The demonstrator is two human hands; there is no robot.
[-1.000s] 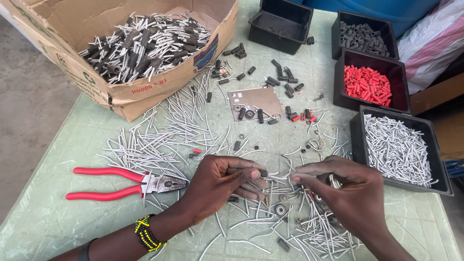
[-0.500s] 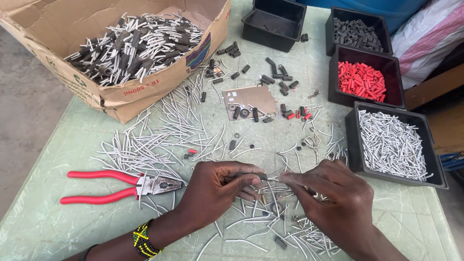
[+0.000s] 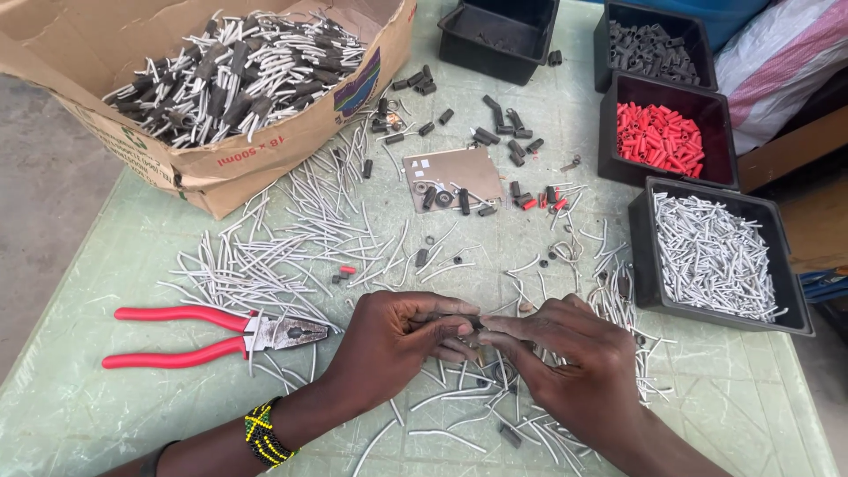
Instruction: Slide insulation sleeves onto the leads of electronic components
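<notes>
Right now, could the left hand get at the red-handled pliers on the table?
Probably yes. The pliers lie in the open just beside the left hand, with only loose grey wire pieces around them. That hand, though, is pinching a small dark part together with the right hand.

Both hands (image 3: 481, 340) fingertip to fingertip, perhaps around a small dark sleeve (image 3: 473, 322), above scattered grey wires (image 3: 291, 256).

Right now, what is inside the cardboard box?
The cardboard box holds a heap of dark sleeves with pale grey wires sticking out of them, lying every way. The heap covers the box's bottom, so what lies under it cannot be seen.
</notes>
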